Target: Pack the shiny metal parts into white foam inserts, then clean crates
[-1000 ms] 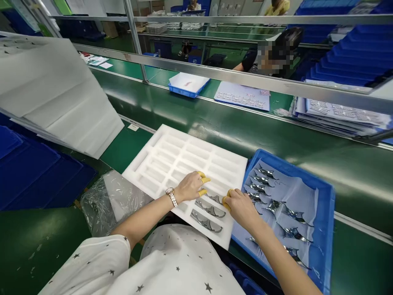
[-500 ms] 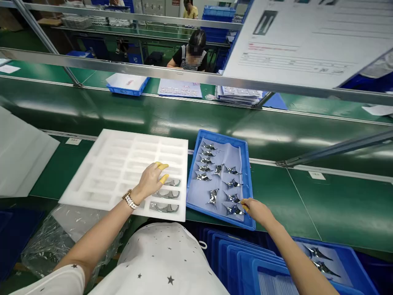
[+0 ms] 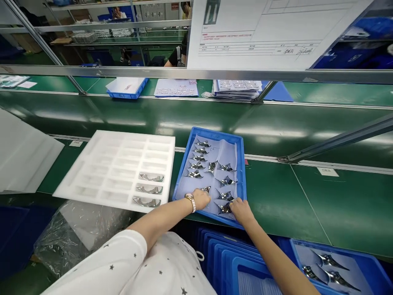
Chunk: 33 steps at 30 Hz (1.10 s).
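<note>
My left hand (image 3: 201,199), closed with its fingertips hidden, is at the lower left of a blue tray (image 3: 245,172). It covers part of a shiny chrome-coloured metal piece (image 3: 205,189). At the tray's lower right, my right hand (image 3: 242,211) has its fingers pinched at the pointed end of another chrome piece (image 3: 224,208). Several similar pointed pieces lie in rows on the tray's paper lining. Left of the tray is a white foam tray (image 3: 92,164) with moulded slots. Three curved chrome pieces (image 3: 149,189) sit in its right-hand column.
Stacked blue trays (image 3: 221,262) stand below the bench edge, and another blue tray (image 3: 362,262) holds chrome pieces at lower right. Clear plastic wrap (image 3: 73,237) lies at lower left. A metal frame rail (image 3: 153,71) and a printed sheet (image 3: 260,37) are ahead. A person sits behind.
My left hand has gone from the foam tray across to the blue tray, reaching a chrome piece. My right hand remains at the lower-right piece. The view has shifted slightly.
</note>
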Each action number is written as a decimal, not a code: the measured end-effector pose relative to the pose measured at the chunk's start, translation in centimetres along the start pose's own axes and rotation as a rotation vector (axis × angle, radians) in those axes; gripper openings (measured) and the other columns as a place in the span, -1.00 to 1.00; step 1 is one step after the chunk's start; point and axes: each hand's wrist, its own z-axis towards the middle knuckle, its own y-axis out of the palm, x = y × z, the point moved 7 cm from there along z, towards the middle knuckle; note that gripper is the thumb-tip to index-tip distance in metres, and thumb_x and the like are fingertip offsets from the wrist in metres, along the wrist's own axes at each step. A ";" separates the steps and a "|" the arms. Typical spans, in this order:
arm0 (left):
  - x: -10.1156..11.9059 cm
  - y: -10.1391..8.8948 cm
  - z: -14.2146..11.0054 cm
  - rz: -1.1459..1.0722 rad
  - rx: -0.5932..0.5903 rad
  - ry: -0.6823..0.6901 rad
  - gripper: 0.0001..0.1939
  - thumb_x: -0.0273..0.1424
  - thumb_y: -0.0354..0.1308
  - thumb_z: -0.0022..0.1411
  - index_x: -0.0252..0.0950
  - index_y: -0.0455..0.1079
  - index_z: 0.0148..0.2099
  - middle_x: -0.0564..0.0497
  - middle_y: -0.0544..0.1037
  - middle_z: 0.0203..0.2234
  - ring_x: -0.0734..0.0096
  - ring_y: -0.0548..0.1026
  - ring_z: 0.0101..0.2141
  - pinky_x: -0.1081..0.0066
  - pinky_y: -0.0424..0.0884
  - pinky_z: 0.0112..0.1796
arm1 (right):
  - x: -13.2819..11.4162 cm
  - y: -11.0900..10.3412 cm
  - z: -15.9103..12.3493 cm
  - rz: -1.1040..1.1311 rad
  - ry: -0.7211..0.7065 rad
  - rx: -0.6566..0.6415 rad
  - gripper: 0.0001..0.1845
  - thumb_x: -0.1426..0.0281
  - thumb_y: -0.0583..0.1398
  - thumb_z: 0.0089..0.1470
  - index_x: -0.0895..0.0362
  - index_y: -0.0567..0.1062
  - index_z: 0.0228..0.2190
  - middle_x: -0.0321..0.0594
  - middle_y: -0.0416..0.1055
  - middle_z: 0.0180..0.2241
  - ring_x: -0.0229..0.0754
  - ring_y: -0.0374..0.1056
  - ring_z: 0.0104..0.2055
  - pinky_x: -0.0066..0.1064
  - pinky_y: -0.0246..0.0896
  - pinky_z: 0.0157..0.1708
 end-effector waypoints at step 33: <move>-3.4 -14.0 -18.5 -0.931 0.747 -0.138 -0.81 -0.44 0.10 0.29 -0.31 0.52 -0.13 -0.08 0.60 -0.25 0.46 0.51 -0.36 0.46 0.48 -0.29 | 2.7 3.0 -1.2 0.063 -0.361 0.250 -0.64 0.61 0.08 0.03 0.02 0.61 -0.38 -0.06 0.54 -0.36 0.06 0.45 -0.23 -0.16 0.36 -0.36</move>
